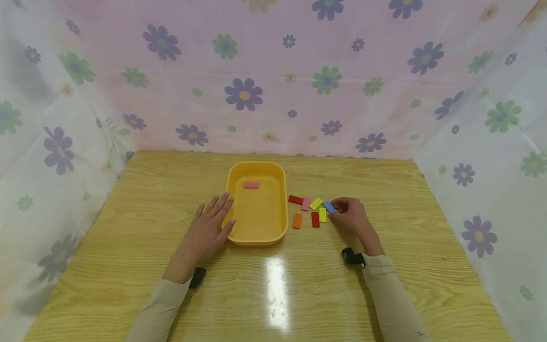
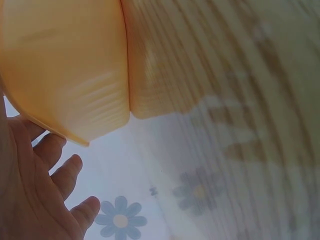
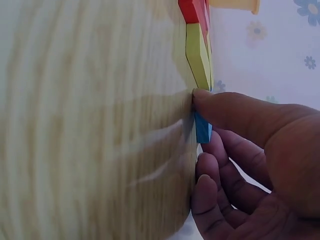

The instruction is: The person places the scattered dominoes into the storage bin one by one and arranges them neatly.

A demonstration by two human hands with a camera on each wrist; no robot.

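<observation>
A yellow plastic tub (image 1: 256,241) stands on the table with one pink block (image 1: 251,185) lying inside. My left hand (image 1: 208,232) rests on its left rim, fingers spread and straight; the left wrist view shows the fingertips touching the tub's edge. To the right of the tub, my right hand (image 1: 351,216) pinches a blue block (image 1: 329,207) between thumb and fingers, low at the table surface. Close by lie two yellow blocks, one of them upright in the view (image 1: 322,215), a red block (image 1: 315,219), an orange block (image 1: 297,221) and another pink block (image 1: 306,204).
A second red block (image 1: 296,200) lies between the tub's right wall and the pink block. The wooden table (image 1: 171,180) is bordered by flowered cloth (image 1: 265,123) at the back and both sides. Light glares off the table in front of the tub.
</observation>
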